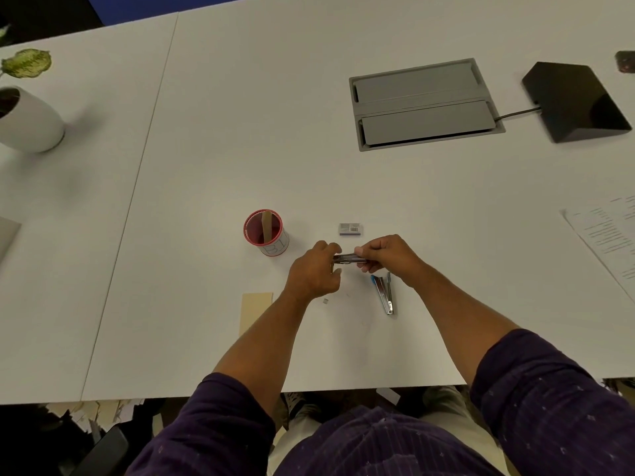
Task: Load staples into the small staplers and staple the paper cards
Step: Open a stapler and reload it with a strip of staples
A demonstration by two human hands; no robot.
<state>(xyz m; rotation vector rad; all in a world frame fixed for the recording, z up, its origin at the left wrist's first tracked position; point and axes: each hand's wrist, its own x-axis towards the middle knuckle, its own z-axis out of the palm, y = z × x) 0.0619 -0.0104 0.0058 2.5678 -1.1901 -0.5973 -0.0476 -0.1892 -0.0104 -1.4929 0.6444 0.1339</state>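
Note:
A small metal stapler (347,258) is held just above the table between both hands. My left hand (314,273) grips its left end with curled fingers. My right hand (386,254) pinches its right end. A second small stapler (384,292) with a blue end lies hinged wide open on the table, just below my right hand. A small box of staples (350,229) sits behind the hands. A tiny bit of staples (325,301) lies near my left wrist. A beige paper card (253,312) lies left of my left forearm.
A red cup (266,233) holding a wooden stick stands left of the hands. A grey cable hatch (421,103) and a black wedge device (575,101) are at the back right. Printed sheets (608,235) lie at the right edge, a potted plant (24,111) far left.

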